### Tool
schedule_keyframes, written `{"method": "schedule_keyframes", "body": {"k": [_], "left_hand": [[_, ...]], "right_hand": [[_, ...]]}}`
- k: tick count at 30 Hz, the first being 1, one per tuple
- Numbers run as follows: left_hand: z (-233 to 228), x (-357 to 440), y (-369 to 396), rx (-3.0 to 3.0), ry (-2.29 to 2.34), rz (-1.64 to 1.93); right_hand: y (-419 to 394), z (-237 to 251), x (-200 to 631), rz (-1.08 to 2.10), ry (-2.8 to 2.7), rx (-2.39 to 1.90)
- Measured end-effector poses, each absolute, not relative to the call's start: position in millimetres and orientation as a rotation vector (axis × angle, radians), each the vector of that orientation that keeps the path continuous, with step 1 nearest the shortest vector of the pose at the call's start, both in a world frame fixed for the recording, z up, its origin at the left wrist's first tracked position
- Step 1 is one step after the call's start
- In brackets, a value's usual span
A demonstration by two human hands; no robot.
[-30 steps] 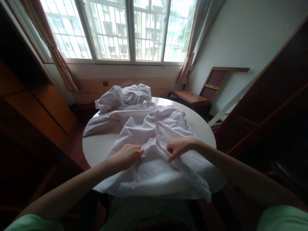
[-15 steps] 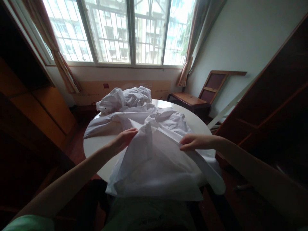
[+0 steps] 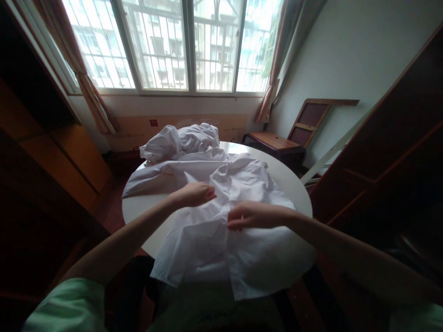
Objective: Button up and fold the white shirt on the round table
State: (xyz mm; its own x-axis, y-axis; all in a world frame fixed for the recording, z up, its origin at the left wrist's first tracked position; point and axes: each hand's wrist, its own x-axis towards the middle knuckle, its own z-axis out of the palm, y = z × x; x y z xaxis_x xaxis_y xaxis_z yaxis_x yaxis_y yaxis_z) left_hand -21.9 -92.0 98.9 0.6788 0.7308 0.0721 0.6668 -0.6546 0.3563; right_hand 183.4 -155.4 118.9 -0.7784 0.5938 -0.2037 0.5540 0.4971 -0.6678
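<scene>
One white shirt (image 3: 266, 258) spread on round desk (image 3: 289, 177), hem (image 3: 254, 291) past near edge.
Left hand (image 3: 200, 193), right hand (image 3: 249, 216) at shirt front, fingers curled; can't tell if gripping. Bare desk both sides; cloth heap (image 3: 183, 140) at far-left edge.

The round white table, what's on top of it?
A white garment lies spread over it, with a crumpled white heap at the far side. The tabletop shows around them; whatever they cover can't be seen.
</scene>
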Motion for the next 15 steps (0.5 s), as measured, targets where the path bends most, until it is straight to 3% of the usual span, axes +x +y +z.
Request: {"method": "schedule_keyframes", "body": {"k": [5, 9, 15], "left_hand": [[89, 29, -46, 2.617, 1.404, 0.658], [56, 47, -22, 2.536, 1.499, 0.607], [17, 34, -8, 2.22, 1.489, 0.82]], "right_hand": [[-65, 105, 183, 0.436, -2.259, -1.474], [-27, 70, 179, 0.457, -2.249, -1.741], [-25, 30, 178, 0.2, -2.058, -1.865]]}}
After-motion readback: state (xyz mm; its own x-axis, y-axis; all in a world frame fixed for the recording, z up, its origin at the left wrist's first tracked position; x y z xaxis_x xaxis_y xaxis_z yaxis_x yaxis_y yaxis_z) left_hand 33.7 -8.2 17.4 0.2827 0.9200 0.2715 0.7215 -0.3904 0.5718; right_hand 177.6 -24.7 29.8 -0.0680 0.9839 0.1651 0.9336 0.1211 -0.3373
